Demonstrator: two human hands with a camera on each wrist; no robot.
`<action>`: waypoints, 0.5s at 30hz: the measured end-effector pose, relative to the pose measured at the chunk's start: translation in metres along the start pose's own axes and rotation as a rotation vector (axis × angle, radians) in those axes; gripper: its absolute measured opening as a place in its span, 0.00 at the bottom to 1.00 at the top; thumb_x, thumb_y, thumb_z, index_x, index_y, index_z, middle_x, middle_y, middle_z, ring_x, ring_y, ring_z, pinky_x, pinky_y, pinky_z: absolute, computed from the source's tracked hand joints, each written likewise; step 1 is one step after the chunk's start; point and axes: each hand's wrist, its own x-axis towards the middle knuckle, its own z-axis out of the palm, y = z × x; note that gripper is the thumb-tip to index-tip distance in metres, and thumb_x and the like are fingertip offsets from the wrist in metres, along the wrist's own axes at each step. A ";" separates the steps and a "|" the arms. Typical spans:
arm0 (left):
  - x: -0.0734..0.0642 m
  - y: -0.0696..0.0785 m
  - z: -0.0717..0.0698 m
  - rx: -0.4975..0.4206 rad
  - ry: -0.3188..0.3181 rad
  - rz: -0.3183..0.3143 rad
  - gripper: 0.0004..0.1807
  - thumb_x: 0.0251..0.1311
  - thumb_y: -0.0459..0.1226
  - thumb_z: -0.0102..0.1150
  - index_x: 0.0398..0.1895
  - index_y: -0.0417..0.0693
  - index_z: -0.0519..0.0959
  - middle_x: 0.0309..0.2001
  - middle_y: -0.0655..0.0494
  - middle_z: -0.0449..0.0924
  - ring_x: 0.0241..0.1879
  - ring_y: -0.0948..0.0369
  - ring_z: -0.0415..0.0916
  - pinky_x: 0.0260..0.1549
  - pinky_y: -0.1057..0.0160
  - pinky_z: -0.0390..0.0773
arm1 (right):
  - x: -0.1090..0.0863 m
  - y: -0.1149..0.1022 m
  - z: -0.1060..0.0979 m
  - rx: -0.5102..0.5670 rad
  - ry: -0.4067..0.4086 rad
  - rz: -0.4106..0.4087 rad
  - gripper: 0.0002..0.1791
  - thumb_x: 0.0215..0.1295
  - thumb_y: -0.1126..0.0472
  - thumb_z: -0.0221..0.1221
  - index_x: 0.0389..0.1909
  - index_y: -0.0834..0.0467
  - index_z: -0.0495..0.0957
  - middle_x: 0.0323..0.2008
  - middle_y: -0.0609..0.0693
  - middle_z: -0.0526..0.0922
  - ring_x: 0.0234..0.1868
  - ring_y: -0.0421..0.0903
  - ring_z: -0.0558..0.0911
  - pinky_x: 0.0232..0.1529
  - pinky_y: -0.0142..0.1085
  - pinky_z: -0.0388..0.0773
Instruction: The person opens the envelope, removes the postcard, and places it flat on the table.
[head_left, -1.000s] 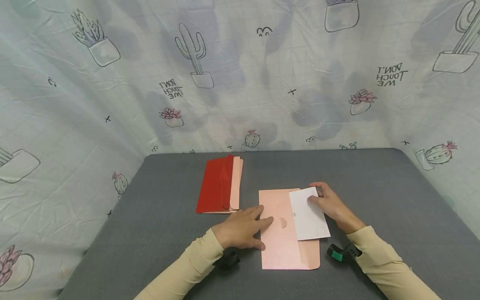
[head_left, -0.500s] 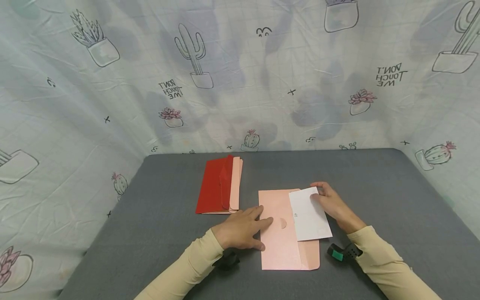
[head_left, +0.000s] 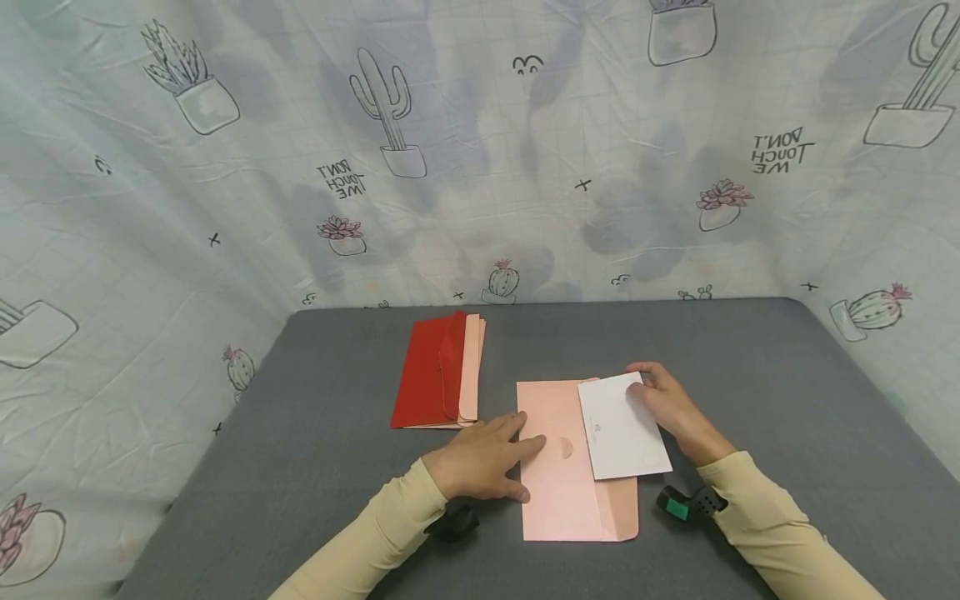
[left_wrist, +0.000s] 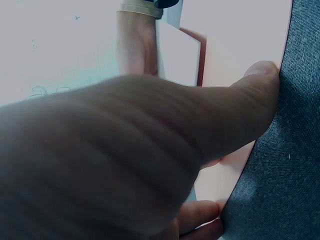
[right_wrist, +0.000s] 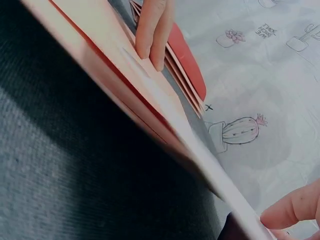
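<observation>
A pink envelope (head_left: 551, 508) lies on the grey table with its flap spread out to the right. My left hand (head_left: 480, 460) rests on its left edge, fingers spread. In the left wrist view the thumb (left_wrist: 255, 95) lies on the envelope's border. My right hand (head_left: 678, 417) pinches a white card (head_left: 626, 437) by its top right corner, thumb on the upper face. Slightly askew, the card overlaps the envelope's right part and flap. Seen nearly edge-on in the right wrist view, the card (right_wrist: 220, 177) slants over the envelope.
Farther back, left of the pink envelope, a red envelope (head_left: 427, 375) lies on top of several pink ones (head_left: 471, 367). A cactus-printed cloth (head_left: 465, 167) hangs behind the table (head_left: 337, 367) and along its sides. Each wrist wears a dark strap.
The right hand has drawn the white card slightly to the right, and the card's lower right corner has swung outward. The left hand and envelope have stayed in place.
</observation>
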 end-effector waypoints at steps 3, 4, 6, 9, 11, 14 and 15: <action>0.000 0.000 -0.001 -0.001 -0.001 -0.004 0.42 0.57 0.55 0.70 0.76 0.67 0.66 0.79 0.50 0.59 0.77 0.53 0.58 0.72 0.48 0.66 | 0.000 0.000 -0.001 0.006 0.011 -0.005 0.29 0.77 0.59 0.41 0.75 0.66 0.53 0.74 0.74 0.56 0.79 0.70 0.48 0.73 0.63 0.57; 0.000 0.000 -0.001 -0.001 -0.001 -0.005 0.42 0.57 0.55 0.70 0.75 0.67 0.66 0.79 0.50 0.59 0.77 0.53 0.58 0.72 0.48 0.66 | 0.000 0.000 -0.001 0.007 0.015 -0.008 0.29 0.77 0.59 0.42 0.74 0.66 0.54 0.72 0.74 0.60 0.79 0.69 0.53 0.72 0.63 0.59; 0.000 0.001 -0.001 -0.001 -0.001 -0.007 0.42 0.57 0.55 0.70 0.75 0.67 0.66 0.79 0.50 0.59 0.77 0.53 0.58 0.72 0.48 0.66 | 0.000 0.001 -0.001 0.009 0.023 -0.012 0.29 0.77 0.59 0.42 0.74 0.66 0.55 0.65 0.73 0.68 0.72 0.68 0.67 0.65 0.58 0.68; 0.000 0.001 -0.001 0.000 -0.001 -0.007 0.41 0.58 0.55 0.70 0.75 0.66 0.66 0.79 0.50 0.59 0.77 0.53 0.59 0.72 0.48 0.66 | 0.000 0.002 -0.001 0.010 0.037 -0.025 0.28 0.77 0.59 0.43 0.73 0.67 0.55 0.57 0.70 0.75 0.51 0.57 0.81 0.51 0.46 0.76; 0.000 0.001 -0.001 -0.002 -0.002 -0.005 0.41 0.58 0.55 0.69 0.75 0.66 0.66 0.79 0.49 0.59 0.77 0.53 0.58 0.72 0.48 0.66 | -0.001 0.001 -0.001 0.013 0.036 -0.032 0.28 0.77 0.60 0.43 0.73 0.67 0.55 0.56 0.70 0.76 0.43 0.49 0.82 0.46 0.40 0.75; 0.000 0.001 0.000 -0.005 -0.005 -0.004 0.41 0.59 0.55 0.69 0.76 0.66 0.65 0.79 0.49 0.58 0.78 0.53 0.58 0.72 0.48 0.65 | -0.001 0.002 -0.002 0.021 0.024 -0.042 0.30 0.78 0.59 0.44 0.75 0.68 0.52 0.60 0.73 0.74 0.42 0.47 0.82 0.46 0.39 0.76; 0.000 0.001 0.000 -0.006 -0.006 -0.005 0.41 0.59 0.55 0.69 0.76 0.66 0.65 0.79 0.50 0.58 0.78 0.53 0.58 0.72 0.48 0.65 | 0.000 0.002 -0.002 0.021 0.020 -0.042 0.31 0.78 0.59 0.44 0.75 0.67 0.52 0.62 0.74 0.72 0.44 0.49 0.83 0.47 0.41 0.76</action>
